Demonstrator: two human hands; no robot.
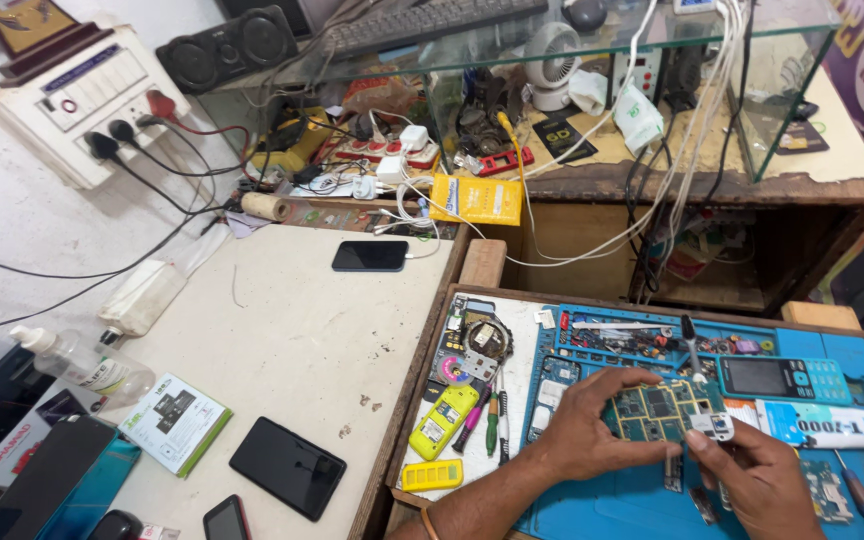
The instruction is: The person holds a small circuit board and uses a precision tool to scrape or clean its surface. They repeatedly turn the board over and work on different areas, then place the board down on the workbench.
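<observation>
My left hand lies on a blue work mat and grips the left edge of a green phone circuit board. My right hand pinches a small silver metal part at the board's right edge. A screwdriver lies just behind the board. To the right are a blue keypad phone and a white glue tube.
A yellow phone shell, pens and small parts lie left of the mat in the wooden tray. On the white table are black smartphones, a small box and a bottle. Cables, a power strip and a glass shelf stand behind.
</observation>
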